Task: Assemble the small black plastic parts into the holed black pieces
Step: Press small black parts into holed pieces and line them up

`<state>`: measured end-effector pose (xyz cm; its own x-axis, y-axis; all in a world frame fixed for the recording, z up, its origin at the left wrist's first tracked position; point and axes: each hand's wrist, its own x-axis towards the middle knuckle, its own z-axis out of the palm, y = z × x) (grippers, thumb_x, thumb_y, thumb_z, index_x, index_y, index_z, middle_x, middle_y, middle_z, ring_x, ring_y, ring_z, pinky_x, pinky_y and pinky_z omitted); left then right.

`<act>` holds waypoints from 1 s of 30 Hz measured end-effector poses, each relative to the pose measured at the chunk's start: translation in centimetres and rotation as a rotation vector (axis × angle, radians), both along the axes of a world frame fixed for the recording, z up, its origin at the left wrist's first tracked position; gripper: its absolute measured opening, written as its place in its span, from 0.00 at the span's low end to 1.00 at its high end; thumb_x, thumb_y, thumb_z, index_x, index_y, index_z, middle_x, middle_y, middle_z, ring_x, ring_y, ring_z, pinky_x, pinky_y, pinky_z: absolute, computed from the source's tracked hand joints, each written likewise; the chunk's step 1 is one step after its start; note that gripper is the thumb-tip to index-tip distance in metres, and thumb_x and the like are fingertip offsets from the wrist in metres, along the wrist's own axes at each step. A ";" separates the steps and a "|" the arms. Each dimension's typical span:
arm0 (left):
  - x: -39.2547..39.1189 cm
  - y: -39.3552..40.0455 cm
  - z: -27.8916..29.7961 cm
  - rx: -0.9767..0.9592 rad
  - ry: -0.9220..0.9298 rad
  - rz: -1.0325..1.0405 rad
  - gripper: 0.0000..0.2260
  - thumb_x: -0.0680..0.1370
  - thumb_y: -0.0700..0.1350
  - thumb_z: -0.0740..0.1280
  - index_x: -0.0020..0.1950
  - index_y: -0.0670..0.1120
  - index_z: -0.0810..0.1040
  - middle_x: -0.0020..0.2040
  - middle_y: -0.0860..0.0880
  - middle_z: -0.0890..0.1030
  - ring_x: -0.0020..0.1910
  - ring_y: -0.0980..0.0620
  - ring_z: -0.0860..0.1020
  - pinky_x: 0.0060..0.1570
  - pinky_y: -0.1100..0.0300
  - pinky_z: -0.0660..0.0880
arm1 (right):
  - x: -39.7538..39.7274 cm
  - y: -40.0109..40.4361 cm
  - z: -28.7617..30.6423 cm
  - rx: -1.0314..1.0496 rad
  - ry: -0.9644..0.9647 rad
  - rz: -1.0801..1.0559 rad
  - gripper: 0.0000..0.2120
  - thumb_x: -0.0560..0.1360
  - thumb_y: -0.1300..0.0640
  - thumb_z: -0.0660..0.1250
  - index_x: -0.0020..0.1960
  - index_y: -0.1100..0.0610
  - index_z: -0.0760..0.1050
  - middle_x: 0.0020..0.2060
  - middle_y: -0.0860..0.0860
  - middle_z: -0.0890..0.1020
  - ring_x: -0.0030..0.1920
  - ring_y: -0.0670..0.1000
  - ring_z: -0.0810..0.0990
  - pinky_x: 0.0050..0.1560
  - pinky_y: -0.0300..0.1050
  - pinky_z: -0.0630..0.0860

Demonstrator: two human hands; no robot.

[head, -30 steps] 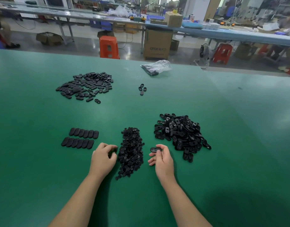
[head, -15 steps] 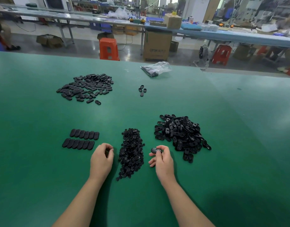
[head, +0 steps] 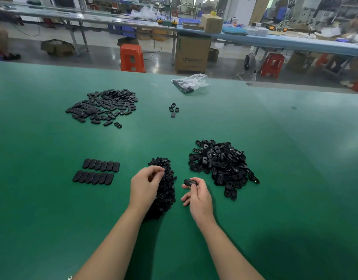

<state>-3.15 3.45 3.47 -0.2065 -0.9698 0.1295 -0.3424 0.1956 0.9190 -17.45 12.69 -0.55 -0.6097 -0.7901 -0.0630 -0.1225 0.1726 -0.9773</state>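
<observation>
A: Head view: we sit at a green table [head: 53, 199] in a workshop with two orange stools [head: 132, 58].

B: We count twelve finished pieces [head: 96, 171] in two rows of six. Our right hand [head: 198, 197] pinches one holed piece [head: 190, 182]; our left hand [head: 145, 184], fingers curled, reaches the small-parts pile [head: 166, 190] — grasp unclear.

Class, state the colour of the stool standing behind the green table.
The stool is orange-red, seen in the head view.
</observation>
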 end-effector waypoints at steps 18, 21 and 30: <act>-3.2 1.8 -1.1 0.526 0.390 0.003 0.05 0.77 0.34 0.71 0.49 0.41 0.85 0.35 0.47 0.83 0.30 0.53 0.78 0.33 0.59 0.79 | -0.5 -0.1 -0.9 -0.049 0.015 -0.072 0.08 0.81 0.63 0.66 0.53 0.51 0.70 0.43 0.57 0.80 0.31 0.46 0.80 0.32 0.40 0.79; -3.8 2.3 -1.2 0.487 0.268 -0.017 0.05 0.78 0.36 0.70 0.46 0.45 0.85 0.33 0.47 0.84 0.29 0.52 0.80 0.33 0.58 0.78 | -0.4 -0.1 -0.7 -0.079 -0.010 -0.023 0.17 0.81 0.64 0.65 0.64 0.46 0.71 0.44 0.53 0.80 0.34 0.46 0.81 0.36 0.41 0.81; -5.0 2.9 -0.2 0.469 0.245 -0.118 0.06 0.78 0.35 0.69 0.46 0.43 0.83 0.33 0.43 0.83 0.26 0.51 0.77 0.29 0.58 0.77 | -0.5 0.0 -0.7 -0.002 0.021 0.000 0.09 0.78 0.62 0.69 0.50 0.49 0.75 0.36 0.51 0.86 0.37 0.46 0.83 0.43 0.46 0.81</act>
